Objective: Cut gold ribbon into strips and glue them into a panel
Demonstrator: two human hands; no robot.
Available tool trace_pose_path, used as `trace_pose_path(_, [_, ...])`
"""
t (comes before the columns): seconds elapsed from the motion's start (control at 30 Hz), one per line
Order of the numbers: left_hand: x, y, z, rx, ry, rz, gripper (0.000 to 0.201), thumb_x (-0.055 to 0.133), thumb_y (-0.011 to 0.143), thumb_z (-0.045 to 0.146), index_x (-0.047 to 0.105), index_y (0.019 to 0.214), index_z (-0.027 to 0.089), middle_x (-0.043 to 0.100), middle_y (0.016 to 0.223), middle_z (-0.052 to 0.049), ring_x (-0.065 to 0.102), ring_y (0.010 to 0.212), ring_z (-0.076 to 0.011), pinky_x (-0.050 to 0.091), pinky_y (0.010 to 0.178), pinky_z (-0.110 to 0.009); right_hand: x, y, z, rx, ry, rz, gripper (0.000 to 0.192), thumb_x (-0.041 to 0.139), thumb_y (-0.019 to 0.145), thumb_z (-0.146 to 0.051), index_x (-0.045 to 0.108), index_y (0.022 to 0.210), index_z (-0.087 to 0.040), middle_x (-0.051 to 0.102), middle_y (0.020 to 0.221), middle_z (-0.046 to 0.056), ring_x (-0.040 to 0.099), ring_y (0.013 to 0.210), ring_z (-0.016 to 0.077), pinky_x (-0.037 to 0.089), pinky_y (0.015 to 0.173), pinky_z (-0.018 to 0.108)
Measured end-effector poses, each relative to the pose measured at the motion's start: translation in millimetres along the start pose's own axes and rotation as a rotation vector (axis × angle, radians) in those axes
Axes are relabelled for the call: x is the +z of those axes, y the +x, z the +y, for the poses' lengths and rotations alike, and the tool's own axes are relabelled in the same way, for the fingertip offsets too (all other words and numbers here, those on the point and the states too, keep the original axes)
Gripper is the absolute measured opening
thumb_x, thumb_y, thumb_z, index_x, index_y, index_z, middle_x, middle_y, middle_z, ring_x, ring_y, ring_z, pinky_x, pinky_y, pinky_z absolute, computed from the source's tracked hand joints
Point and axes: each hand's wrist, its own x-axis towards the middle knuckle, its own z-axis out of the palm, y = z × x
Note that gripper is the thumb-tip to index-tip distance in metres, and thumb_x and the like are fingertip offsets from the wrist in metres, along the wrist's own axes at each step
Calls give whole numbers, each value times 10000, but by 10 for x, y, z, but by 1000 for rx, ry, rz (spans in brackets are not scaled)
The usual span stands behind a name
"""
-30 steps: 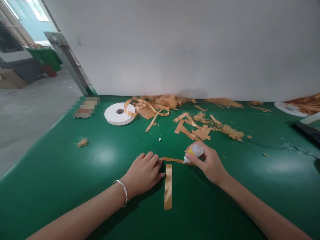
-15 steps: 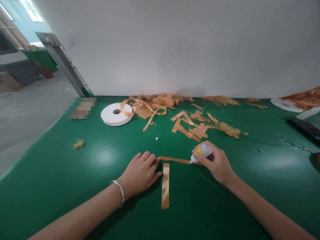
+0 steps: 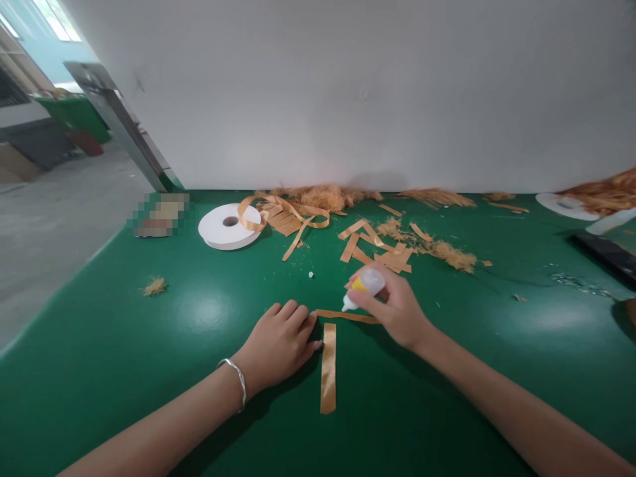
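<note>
My right hand [image 3: 395,308] is closed around a small squeeze bottle [image 3: 370,283] with a yellow label. Its white nozzle points down at a narrow golden ribbon strip [image 3: 330,314] lying crosswise on the green table. My left hand [image 3: 283,341] lies palm down with bent fingers, its fingertips pinning that strip's left end to the tabletop. Just below, a wider satin ribbon piece [image 3: 328,371] lies lengthwise, close to my left thumb. Under my right hand, the far end of the narrow strip is hidden.
A white ribbon roll [image 3: 226,235] stands near the wall, a loose ribbon [image 3: 318,224] curling beside it. Cut ribbon pieces [image 3: 392,258] and frayed fibres [image 3: 452,255] lie beyond my hands. A dark phone-like object [image 3: 603,258] sits at the right. The table's left edge borders the floor.
My right hand has slid left with the bottle, bringing the nozzle along the narrow strip towards my left hand. My left hand stays in place.
</note>
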Motion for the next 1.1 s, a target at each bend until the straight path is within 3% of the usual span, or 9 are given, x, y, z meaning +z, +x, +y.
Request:
trace_pose_path(0.13, [10, -13, 2, 3, 20, 9, 371, 389, 923, 377, 570, 1087, 98, 540, 850, -88, 483, 794, -226, 365, 627, -354, 228, 115, -47, -104, -56, -115, 206, 588, 797, -397, 511, 798, -206, 532, 733, 6, 496, 611, 133, 392, 540, 253])
trace_pose_path(0.27, [22, -29, 4, 10, 11, 21, 351, 423, 911, 377, 578, 1056, 98, 539, 861, -88, 486, 807, -227, 364, 636, -355, 314, 142, -22, -104, -71, -133, 205, 568, 811, -391, 492, 780, -203, 500, 693, -10, 458, 580, 120, 372, 527, 246])
trace_pose_path(0.73, [17, -29, 11, -5, 18, -7, 346, 432, 903, 393, 603, 1002, 109, 551, 875, -84, 489, 816, -228, 368, 646, -358, 388, 137, 33, -93, -68, -118, 199, 573, 808, -375, 497, 798, -191, 517, 701, -9, 472, 589, 121, 377, 538, 244])
trace_pose_path(1.1, [-8, -23, 20, -22, 25, -26, 353, 429, 903, 400, 592, 1031, 114, 540, 865, -69, 481, 812, -224, 368, 637, -361, 296, 46, 113, -31, -17, -74, 229, 573, 812, -412, 504, 818, -193, 517, 689, -10, 504, 592, 129, 407, 537, 245])
